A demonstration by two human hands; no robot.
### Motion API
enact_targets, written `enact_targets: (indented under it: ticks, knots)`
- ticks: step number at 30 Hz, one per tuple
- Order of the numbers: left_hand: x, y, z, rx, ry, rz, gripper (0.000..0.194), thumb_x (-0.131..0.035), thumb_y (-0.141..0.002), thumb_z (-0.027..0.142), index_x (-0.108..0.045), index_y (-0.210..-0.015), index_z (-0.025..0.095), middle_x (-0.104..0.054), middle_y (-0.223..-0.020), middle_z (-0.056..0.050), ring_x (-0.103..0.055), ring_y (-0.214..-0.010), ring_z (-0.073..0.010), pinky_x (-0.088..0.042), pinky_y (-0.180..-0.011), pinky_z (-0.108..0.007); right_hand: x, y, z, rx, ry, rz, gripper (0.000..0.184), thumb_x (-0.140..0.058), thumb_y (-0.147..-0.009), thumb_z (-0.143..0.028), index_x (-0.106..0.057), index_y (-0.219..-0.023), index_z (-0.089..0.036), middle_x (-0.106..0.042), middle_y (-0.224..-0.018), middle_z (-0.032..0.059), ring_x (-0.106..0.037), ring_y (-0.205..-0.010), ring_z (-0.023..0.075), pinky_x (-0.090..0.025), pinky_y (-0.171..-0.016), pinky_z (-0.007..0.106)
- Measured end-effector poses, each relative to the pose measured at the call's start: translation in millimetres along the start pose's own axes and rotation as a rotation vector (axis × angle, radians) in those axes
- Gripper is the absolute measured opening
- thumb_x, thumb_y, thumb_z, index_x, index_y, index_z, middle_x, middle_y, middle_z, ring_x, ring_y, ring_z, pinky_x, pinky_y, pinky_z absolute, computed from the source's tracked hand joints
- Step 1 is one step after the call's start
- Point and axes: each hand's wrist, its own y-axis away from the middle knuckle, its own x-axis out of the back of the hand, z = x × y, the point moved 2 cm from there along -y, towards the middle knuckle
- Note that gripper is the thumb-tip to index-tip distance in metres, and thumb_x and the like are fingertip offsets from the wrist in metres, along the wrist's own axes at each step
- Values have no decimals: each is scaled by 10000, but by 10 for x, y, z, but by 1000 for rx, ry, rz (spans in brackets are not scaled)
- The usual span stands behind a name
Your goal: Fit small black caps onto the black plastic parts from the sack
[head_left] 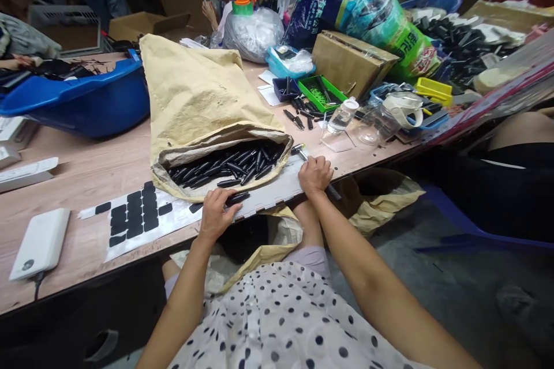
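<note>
My left hand (215, 214) is closed at the table's front edge, thumb and fingers around a black pen-shaped piece (238, 198) that points right. My right hand (316, 174) is wrapped round what looks like a small hammer (304, 155); its metal shaft and head stick out beyond the fist, and a dark handle end shows below. Both hands rest by a pale grey board (277, 192) along the edge. Just behind them lies a tan woven sack (194, 89), its mouth facing me, with many similar black pieces (234, 164) inside.
Left are a white sheet of black stickers (162, 225), a white power bank (41, 244) with cable and a blue basin (82, 101). Behind to the right stand a green tray (322, 105), a clear bottle (341, 116) and a cardboard box (346, 63). Another person sits across the table.
</note>
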Motion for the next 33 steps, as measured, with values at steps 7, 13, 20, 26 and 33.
enact_targets:
  ticks: [7,13,20,26,33]
  knots:
    - [2,27,-18,90,-39,42,186,-730,-798,291,-714,-968,215,-662,-897,-42,-570,-877,-219,-435,-853,-359,20,-3,-3,-2,-9,-7,311,-465,-941,-219,-724,-1100,-151,-572,-1141,168,-455,-1047,293,-314,-826,383]
    - [14,18,-26,93,-32,29,129,-693,-843,329,-722,-899,216,-655,-844,-47,-561,-843,-219,-429,-822,-356,49,1,-26,-15,15,-37,315,-457,-963,-231,-715,-1126,-155,-573,-1174,164,-459,-1063,291,-321,-846,393]
    - [6,36,-40,101,-56,41,150,-674,-853,359,-723,-878,219,-647,-816,-45,-556,-831,-222,-408,-795,-354,37,1,-28,-12,-1,-31,314,-469,-957,-229,-721,-1132,-166,-579,-1166,158,-465,-1062,291,-323,-846,392]
    - [13,40,-50,47,-66,79,137,-666,-866,347,-717,-872,220,-652,-819,-40,-557,-815,-216,-393,-779,-357,66,3,-56,-23,12,-71,316,-467,-966,-226,-717,-1151,-171,-580,-1201,149,-469,-1094,290,-324,-852,392]
    - [17,35,-72,44,-75,66,155,-660,-859,366,-701,-867,217,-655,-818,-47,-564,-812,-223,-401,-773,-363,34,12,-62,-10,23,-25,297,-471,-972,-231,-720,-1121,-171,-586,-1157,154,-470,-1060,282,-319,-819,375]
